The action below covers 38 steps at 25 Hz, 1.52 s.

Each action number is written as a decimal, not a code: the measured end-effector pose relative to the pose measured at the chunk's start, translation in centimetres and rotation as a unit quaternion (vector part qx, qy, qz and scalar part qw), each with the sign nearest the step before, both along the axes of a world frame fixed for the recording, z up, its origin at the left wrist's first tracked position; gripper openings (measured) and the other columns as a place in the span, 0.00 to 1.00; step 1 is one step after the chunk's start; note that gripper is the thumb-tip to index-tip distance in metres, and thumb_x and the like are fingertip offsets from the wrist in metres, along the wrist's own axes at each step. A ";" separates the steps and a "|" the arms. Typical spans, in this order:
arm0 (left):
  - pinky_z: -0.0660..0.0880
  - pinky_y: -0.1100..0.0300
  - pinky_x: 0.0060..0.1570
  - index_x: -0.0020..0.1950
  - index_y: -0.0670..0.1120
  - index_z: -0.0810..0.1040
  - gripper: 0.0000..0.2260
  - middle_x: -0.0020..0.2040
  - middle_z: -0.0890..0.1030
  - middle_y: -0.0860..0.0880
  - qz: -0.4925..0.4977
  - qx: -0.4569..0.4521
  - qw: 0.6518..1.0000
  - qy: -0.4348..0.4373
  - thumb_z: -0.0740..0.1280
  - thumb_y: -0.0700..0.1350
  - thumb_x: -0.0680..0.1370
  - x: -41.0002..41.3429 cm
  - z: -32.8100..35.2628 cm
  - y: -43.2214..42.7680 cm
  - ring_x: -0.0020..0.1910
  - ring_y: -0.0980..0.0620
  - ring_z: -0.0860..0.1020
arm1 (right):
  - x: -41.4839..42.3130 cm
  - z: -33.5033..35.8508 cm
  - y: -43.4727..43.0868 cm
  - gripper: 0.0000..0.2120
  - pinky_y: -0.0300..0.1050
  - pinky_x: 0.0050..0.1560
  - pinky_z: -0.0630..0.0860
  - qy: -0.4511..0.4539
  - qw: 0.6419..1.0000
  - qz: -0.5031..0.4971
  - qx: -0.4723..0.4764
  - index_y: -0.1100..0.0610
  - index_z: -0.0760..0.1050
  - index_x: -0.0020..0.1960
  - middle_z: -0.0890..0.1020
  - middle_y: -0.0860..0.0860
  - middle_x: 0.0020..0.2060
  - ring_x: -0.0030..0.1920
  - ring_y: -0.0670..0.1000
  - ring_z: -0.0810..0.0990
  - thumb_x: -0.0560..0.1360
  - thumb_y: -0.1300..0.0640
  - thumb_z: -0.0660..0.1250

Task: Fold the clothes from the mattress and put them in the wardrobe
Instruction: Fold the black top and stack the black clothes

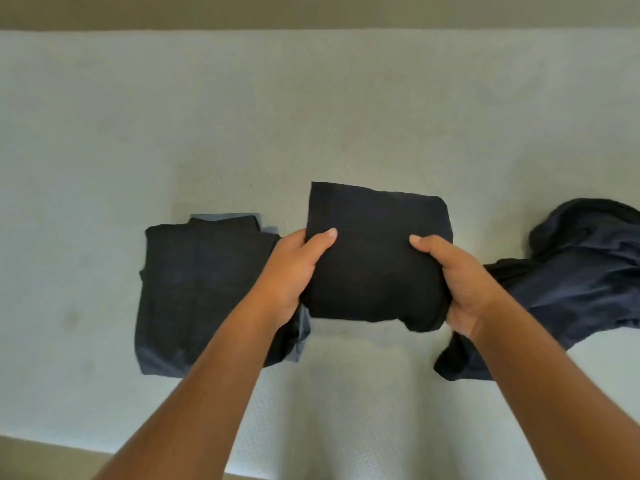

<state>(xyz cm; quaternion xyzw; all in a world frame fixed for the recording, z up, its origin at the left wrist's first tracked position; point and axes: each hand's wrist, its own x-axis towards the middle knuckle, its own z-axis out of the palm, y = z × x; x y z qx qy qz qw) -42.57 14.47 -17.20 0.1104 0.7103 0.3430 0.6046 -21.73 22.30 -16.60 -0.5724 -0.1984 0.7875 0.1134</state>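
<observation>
Gripping folded garment edges (both hands)

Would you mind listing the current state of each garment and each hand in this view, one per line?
Black garment: folded into a compact square, held up between both hands.
Dark stack: folded, lying flat on the mattress, a lighter blue piece underneath.
Navy garment: unfolded, crumpled on the mattress.
Left hand: gripping the black garment's left edge.
Right hand: gripping its right edge.

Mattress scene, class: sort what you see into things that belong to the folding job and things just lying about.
Part of the job: folded black garment held by left hand and right hand; folded stack; unfolded navy garment; mattress.
Lying about: nothing visible.
</observation>
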 end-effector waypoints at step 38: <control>0.65 0.51 0.75 0.83 0.45 0.54 0.37 0.81 0.63 0.45 -0.493 0.060 0.846 0.196 0.69 0.53 0.80 22.7 -6.5 -2.7 0.79 0.45 0.64 | 17.9 -9.9 -9.0 0.31 0.60 0.69 0.71 -0.524 0.796 0.244 0.179 0.48 0.65 0.77 0.65 0.59 0.77 0.74 0.63 0.67 0.78 0.38 0.63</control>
